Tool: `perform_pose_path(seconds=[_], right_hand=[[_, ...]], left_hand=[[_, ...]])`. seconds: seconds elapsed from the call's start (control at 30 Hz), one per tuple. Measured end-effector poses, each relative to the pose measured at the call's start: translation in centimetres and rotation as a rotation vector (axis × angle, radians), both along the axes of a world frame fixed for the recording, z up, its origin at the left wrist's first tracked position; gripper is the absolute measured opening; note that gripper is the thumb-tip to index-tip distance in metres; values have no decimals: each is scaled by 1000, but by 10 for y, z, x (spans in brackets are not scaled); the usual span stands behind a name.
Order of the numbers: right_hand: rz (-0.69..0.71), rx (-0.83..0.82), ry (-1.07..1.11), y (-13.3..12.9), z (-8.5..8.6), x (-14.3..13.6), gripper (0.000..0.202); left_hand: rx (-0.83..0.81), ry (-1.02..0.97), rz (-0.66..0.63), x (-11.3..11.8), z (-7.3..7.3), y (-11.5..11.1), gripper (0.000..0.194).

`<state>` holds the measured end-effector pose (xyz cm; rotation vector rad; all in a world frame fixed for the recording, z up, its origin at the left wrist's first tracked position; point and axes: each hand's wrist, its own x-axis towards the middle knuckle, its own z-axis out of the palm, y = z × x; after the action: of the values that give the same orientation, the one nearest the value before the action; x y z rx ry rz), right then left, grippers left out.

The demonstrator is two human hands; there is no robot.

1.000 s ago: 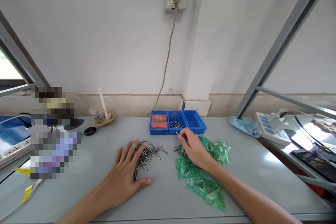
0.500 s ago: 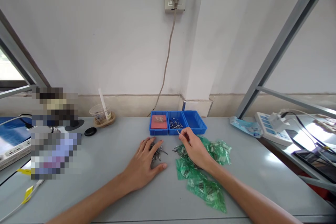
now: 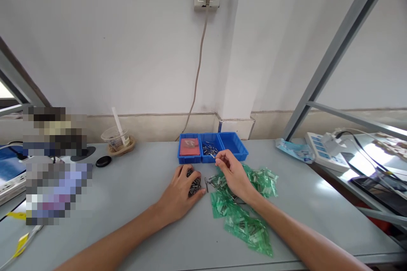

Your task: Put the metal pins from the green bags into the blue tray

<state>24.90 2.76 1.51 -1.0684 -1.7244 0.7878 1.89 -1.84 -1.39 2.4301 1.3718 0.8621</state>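
My left hand [image 3: 179, 194] rests on the table, its fingers and thumb curved apart around a heap of small metal pins [image 3: 194, 185]. The fingers hide part of that heap. One loose pin [image 3: 206, 185] lies just right of the thumb. My right hand [image 3: 233, 174] is raised near the front of the blue three-part bin [image 3: 208, 159], thumb and forefinger pinching a thin metal pin [image 3: 213, 156]. Below the right hand lie green plastic bags [image 3: 248, 228] with metal pieces in them. More pins [image 3: 210, 150] sit in the bin's middle compartment.
A red packet [image 3: 190, 148] lies in the bin's left compartment. To the left are a black round object [image 3: 103, 161] and a plastic cup with a straw [image 3: 115, 136]. A blue-white packet [image 3: 295, 151] and a power strip [image 3: 327, 152] lie to the right.
My left hand has moved slightly right, curling its fingers and drawing the spread pins into a tighter heap. The right hand keeps its pinch near the bin. The view has shifted slightly.
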Motion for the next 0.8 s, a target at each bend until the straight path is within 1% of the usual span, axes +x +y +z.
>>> perform_pose_path(seconds=[0.07, 0.13, 0.27, 0.37, 0.47, 0.63, 0.8], right_hand=[[0, -16, 12, 1, 1, 1, 17], [-1, -33, 20, 3, 0, 1, 20], [-12, -45, 25, 5, -2, 2, 23], [-35, -43, 18, 6, -3, 2, 23], [-51, -46, 22, 7, -3, 2, 24], [-60, -60, 41, 9, -3, 3, 24], [-60, -75, 59, 12, -5, 4, 26]], left_hand=[[-5, -8, -6, 0, 0, 0, 19], [-8, -10, -19, -2, 1, 0, 19], [-17, 45, -118, -6, 7, 0, 36], [-16, 107, -170, -7, 12, -1, 36], [-15, 124, -165, -7, 13, -1, 32], [-16, 80, -139, -9, 10, 1, 22], [0, 44, -130, -17, 9, 6, 19]])
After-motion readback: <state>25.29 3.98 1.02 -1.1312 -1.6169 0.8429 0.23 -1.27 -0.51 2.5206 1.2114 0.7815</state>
